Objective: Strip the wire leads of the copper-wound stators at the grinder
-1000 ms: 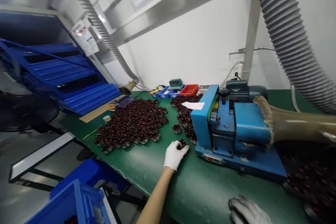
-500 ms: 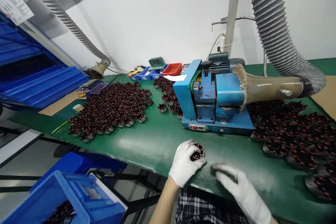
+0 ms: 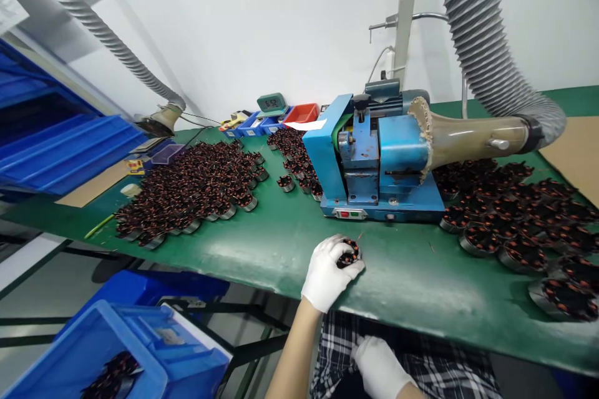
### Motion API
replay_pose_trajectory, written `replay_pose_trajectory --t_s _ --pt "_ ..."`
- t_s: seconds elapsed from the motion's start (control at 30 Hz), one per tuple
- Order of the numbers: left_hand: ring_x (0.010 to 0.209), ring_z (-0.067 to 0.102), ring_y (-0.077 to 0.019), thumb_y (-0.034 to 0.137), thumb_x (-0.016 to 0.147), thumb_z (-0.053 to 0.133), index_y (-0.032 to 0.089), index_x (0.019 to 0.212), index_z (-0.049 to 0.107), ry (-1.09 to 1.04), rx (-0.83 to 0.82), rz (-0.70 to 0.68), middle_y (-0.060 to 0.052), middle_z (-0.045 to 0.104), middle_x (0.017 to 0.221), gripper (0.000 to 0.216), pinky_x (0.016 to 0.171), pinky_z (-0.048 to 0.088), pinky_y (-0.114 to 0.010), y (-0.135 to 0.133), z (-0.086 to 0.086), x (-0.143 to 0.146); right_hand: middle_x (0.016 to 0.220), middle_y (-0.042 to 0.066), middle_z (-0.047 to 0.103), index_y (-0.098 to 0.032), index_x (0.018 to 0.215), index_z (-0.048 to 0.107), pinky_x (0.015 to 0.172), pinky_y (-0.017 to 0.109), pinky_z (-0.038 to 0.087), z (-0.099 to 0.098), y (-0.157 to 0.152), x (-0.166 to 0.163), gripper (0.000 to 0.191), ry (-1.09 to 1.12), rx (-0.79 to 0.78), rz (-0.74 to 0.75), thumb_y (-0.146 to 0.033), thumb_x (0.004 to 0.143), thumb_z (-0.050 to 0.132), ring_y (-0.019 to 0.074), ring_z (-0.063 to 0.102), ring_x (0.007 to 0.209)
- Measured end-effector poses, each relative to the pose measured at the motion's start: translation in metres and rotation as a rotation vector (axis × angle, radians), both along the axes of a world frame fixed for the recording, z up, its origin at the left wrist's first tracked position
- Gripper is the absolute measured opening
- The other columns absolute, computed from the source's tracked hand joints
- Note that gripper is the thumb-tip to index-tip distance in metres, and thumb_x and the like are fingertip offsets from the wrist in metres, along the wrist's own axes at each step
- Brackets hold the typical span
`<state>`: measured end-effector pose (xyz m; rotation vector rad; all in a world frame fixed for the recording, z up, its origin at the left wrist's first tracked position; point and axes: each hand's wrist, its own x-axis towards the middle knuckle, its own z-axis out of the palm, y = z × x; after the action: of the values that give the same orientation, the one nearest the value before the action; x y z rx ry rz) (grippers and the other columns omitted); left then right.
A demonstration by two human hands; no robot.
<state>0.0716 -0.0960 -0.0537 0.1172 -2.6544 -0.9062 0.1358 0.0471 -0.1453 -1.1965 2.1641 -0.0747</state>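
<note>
Upward-facing wound coil in left hand, axis vertical.

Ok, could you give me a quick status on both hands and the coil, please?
Left hand closed around a wound coil at the table's near edge. Right hand down in the lap, holding nothing visible. Blue machine just behind the coil.

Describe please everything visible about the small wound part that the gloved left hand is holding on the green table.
The wound part is a small round piece: dark reddish-brown windings, like copper wire, with orange spots on top. Its rim is mostly covered. It sits in the curled fingers of the left hand, which wears a white glove, low over the green table near its front edge, before the blue machine. Whether it touches the table cannot be told.
</note>
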Motion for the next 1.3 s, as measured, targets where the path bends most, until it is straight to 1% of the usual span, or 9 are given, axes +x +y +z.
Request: replay_pose_trajectory --t_s 0.17,0.3,0.4,0.5,0.63,0.8,1.1,1.2,1.3 --pt "0.110 0.052 -0.0239 0.024 0.063 0.068 0.022 0.086 0.066 -0.004 0.156 0.048 -0.007 0.063 0.110 0.023 0.099 0.037 -0.043 -0.001 0.000 0.010 0.095 0.005 0.065 -0.012 0.093 0.063 0.077 0.042 0.049 -0.005 0.010 0.008 0.015 -0.053 0.010 0.079 -0.008 0.079 0.061 0.0222 0.060 0.089" --pt "0.104 0.058 -0.0220 0.024 0.065 0.068 0.023 0.103 0.062 -0.013 0.427 0.206 -0.007 0.063 0.113 0.038 0.093 0.045 -0.039 -0.001 0.003 0.036 0.095 0.009 0.066 -0.011 0.090 0.066 0.082 0.049 0.045 -0.006 0.017 0.013 0.018 -0.144 -0.103 -0.038 -0.004 0.074 0.061 0.0261 0.060 0.091" --pt "0.097 0.063 -0.0206 0.033 0.074 0.060 0.017 0.103 0.058 0.053 0.658 0.397 -0.010 0.066 0.106 0.033 0.087 0.050 -0.036 -0.004 0.003 0.067 0.097 0.008 0.068 -0.017 0.089 0.069 0.085 0.040 0.045 -0.012 0.026 0.009 0.017 -0.284 -0.291 -0.238 -0.013 0.077 0.058 0.0248 0.061 0.093" --pt "0.088 0.066 -0.0199 0.040 0.079 0.052 0.015 0.095 0.055 0.103 0.792 0.623 -0.009 0.068 0.096 0.030 0.080 0.052 -0.034 -0.010 -0.010 0.102 0.106 0.008 0.067 -0.017 0.106 0.064 0.088 0.028 0.046 -0.026 0.046 -0.002 0.031 -0.410 -0.399 -0.540 -0.028 0.088 0.041 0.0197 0.060 0.100" --pt "0.080 0.066 -0.0208 0.042 0.074 0.057 0.013 0.093 0.058 -0.052 0.832 0.813 -0.011 0.068 0.093 0.035 0.072 0.052 -0.032 -0.015 -0.044 0.140 0.108 0.012 0.066 -0.014 0.104 0.064 0.097 0.041 0.040 -0.049 0.076 -0.018 0.052 -0.448 -0.326 -0.866 -0.031 0.093 0.016 0.0249 0.056 0.109" --pt "0.081 0.065 -0.0217 0.036 0.069 0.060 0.013 0.081 0.065 -0.386 0.747 0.715 -0.010 0.071 0.084 0.027 0.076 0.049 -0.031 0.002 -0.075 0.158 0.111 0.010 0.065 -0.013 0.099 0.063 0.097 0.041 0.039 -0.062 0.081 -0.020 0.029 -0.503 -0.304 -0.893 -0.030 0.093 0.040 0.0207 0.056 0.108" --pt "0.069 0.059 -0.0298 0.040 0.061 0.065 0.020 0.059 0.059 -0.749 0.302 0.533 -0.007 0.061 0.060 0.022 0.070 0.038 -0.045 0.040 -0.088 0.136 0.110 0.008 0.063 -0.015 0.104 0.059 0.093 0.041 0.040 -0.044 0.055 -0.022 0.025 -0.398 -0.269 -0.723 -0.034 0.091 0.048 0.0215 0.056 0.105" --pt "0.069 0.056 -0.0203 0.030 0.068 0.062 0.018 0.065 0.056 -0.757 0.331 0.468 0.000 0.056 0.060 0.014 0.075 0.038 -0.041 0.036 -0.098 0.135 0.104 0.007 0.063 -0.015 0.100 0.060 0.090 0.045 0.041 -0.040 0.036 -0.022 0.028 -0.374 -0.258 -0.637 -0.038 0.085 0.058 0.0230 0.058 0.098" --pt "0.061 0.051 -0.0119 0.031 0.075 0.059 0.016 0.065 0.053 -0.738 0.512 0.412 0.005 0.049 0.058 0.019 0.068 0.041 -0.032 0.028 -0.111 0.139 0.102 0.006 0.063 -0.015 0.093 0.061 0.092 0.047 0.037 -0.038 0.021 -0.022 0.020 -0.383 -0.253 -0.600 -0.033 0.083 0.061 0.0232 0.056 0.099"
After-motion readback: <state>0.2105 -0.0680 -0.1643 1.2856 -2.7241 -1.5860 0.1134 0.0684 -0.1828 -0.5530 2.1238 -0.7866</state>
